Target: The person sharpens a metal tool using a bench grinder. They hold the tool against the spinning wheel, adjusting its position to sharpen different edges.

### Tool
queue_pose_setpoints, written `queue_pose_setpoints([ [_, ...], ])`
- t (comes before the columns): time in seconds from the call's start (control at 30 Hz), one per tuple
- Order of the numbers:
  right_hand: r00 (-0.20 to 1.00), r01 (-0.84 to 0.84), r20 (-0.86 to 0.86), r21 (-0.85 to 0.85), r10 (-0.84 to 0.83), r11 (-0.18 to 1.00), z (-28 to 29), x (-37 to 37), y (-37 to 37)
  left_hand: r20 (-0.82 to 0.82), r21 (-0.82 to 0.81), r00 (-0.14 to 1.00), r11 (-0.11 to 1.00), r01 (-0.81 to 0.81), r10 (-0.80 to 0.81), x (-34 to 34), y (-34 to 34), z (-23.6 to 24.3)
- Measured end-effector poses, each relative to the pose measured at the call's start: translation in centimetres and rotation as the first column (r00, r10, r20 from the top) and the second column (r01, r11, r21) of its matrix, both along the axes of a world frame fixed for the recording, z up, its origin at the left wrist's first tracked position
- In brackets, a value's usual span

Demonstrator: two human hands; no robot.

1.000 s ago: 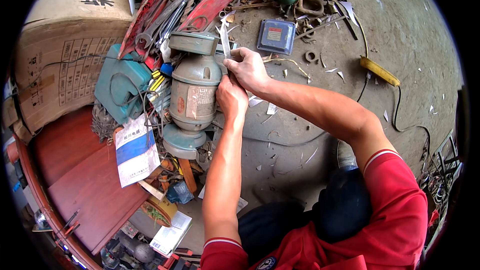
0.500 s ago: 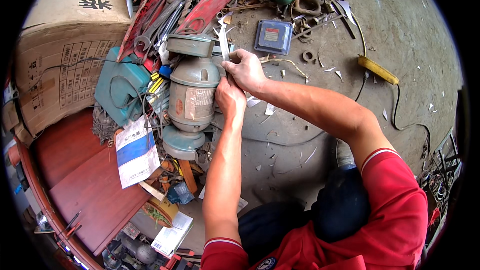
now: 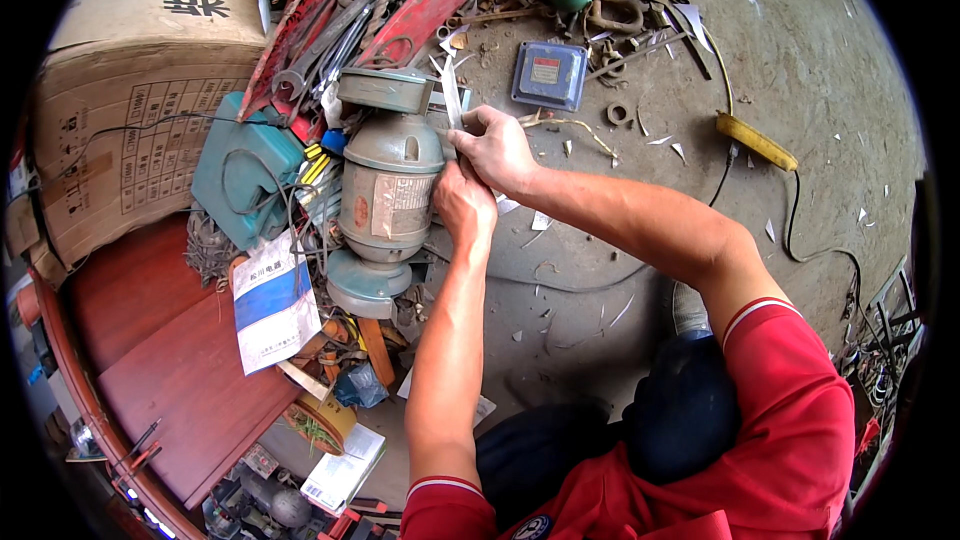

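Observation:
A grey-green bench grinder point(image 3: 385, 195), with a round housing at each end and a paper label on its body, stands just left of my hands. My right hand point(image 3: 497, 152) is closed, its thumb and fingers pinched at the lower end of a narrow white strip point(image 3: 452, 95). The strip sticks up beside the grinder's far housing. Right below, my left hand point(image 3: 465, 205) has its fingers curled in against the grinder's side, touching the right hand. Whatever the left fingers grip is hidden between the two hands.
A red toolbox point(image 3: 420, 10) full of wrenches and a teal case point(image 3: 245, 170) lie beyond the grinder. A blue-grey square cover point(image 3: 549, 74) rests on the floor. At right is a yellow power strip point(image 3: 757, 142) with cables. A cardboard box point(image 3: 140, 130) stands at far left.
Both hands stay at the grinder's side, the right fingers slightly lower around the strip. The whole view has shifted a little; nothing has been let go.

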State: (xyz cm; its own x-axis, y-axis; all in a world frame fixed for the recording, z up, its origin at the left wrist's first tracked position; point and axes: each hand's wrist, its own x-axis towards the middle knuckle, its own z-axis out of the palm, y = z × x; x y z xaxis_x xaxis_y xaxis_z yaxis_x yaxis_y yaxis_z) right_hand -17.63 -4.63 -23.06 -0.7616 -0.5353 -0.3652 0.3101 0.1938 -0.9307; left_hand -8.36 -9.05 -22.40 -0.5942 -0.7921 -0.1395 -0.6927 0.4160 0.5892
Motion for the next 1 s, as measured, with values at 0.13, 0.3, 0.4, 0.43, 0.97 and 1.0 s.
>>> queue_pose_setpoints([
  [0.13,1.000,-0.009,0.022,-0.015,0.009,1.000,0.1,0.2,0.2,-0.016,-0.026,1.000,1.000,0.018,-0.018,0.1,0.3,0.1],
  [0.3,0.999,-0.029,0.021,-0.036,0.030,0.999,0.2,0.4,0.6,-0.080,-0.057,0.996,0.998,0.033,-0.038,0.6,0.5,-0.1],
  [0.4,0.999,-0.031,0.028,-0.050,0.033,0.998,0.4,0.6,0.7,-0.172,-0.072,0.984,0.997,0.032,-0.043,0.6,1.0,0.2],
  [0.43,0.999,-0.028,0.031,-0.057,0.030,0.998,0.4,0.6,0.8,-0.177,-0.084,0.983,0.996,0.038,-0.052,0.7,1.0,0.2],
  [0.97,0.998,-0.057,0.028,-0.039,0.058,0.998,1.2,1.9,2.0,-0.055,-0.040,0.998,0.999,-0.001,-0.002,2.4,2.5,1.1],
  [1.0,0.998,-0.058,0.037,-0.048,0.060,0.997,1.3,1.9,2.0,-0.054,-0.035,0.999,0.999,-0.001,-0.001,2.4,2.6,1.2],
])
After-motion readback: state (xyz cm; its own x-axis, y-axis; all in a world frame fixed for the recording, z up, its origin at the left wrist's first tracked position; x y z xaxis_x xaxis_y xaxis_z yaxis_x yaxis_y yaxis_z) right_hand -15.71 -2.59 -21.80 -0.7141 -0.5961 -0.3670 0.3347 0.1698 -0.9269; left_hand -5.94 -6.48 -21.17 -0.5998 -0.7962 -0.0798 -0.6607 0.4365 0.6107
